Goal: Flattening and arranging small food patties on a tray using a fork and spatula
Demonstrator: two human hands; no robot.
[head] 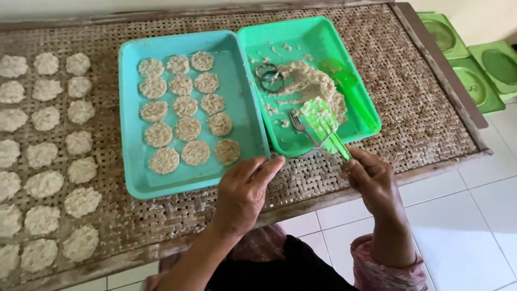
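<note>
Green plastic spatula (pixel 323 123), held by the handle in the closed right hand (pixel 371 180), blade caked with pale mash and resting inside the green tray (pixel 353 126); fingers wrapped round the handle at the tray's near edge

Left hand (pixel 242 194): open, holding nothing, fingers laid flat with the tips touching the near right corner of the turquoise tray (pixel 129 124)

Green tray, contents: heap of pale mash (pixel 309 81) at centre; metal fork (pixel 299 125) lying just beside the spatula blade; two metal ring moulds (pixel 269 78) overlapping at the left of the heap; second green scoop (pixel 344 86) along the right wall

Turquoise tray, set touching the green tray on its left: round flat patties (pixel 186 106) of the same pale mash in three columns, right part of the tray bare

Woven table (pixel 420 102) with wooden frame carries both trays; further patties (pixel 81 170) lie directly on the weave at the far left, in rows

Beyond the table's right end: stacked green stools (pixel 479 70) on white tiled floor (pixel 474 215)
</note>
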